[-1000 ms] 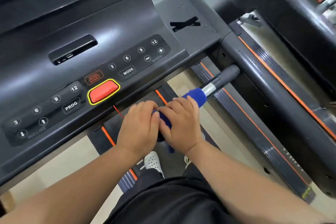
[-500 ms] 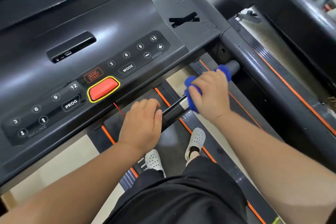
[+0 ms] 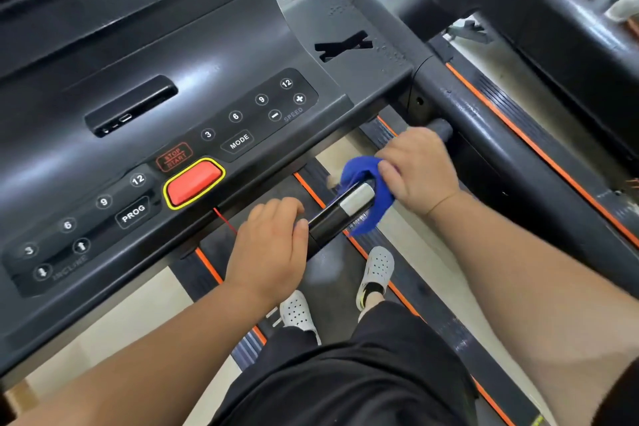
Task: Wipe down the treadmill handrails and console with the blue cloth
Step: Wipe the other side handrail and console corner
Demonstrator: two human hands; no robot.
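1. The left hand (image 3: 268,252) curled its fingers, pressed together, over the black handrail (image 3: 328,221) just below the glossy console (image 3: 138,55)
2. The right hand (image 3: 418,173) gripped the blue cloth (image 3: 366,190), which wrapped the handrail's silver section, with fingers curled round it
3. Pale floor (image 3: 145,322) showed beside the orange-edged belt (image 3: 328,270); another treadmill (image 3: 570,45) stood to the right

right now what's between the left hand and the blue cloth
Nothing extra, in the head view: a bare glossy black handrail section from the left hand, then a silver metal band reaching the blue cloth.
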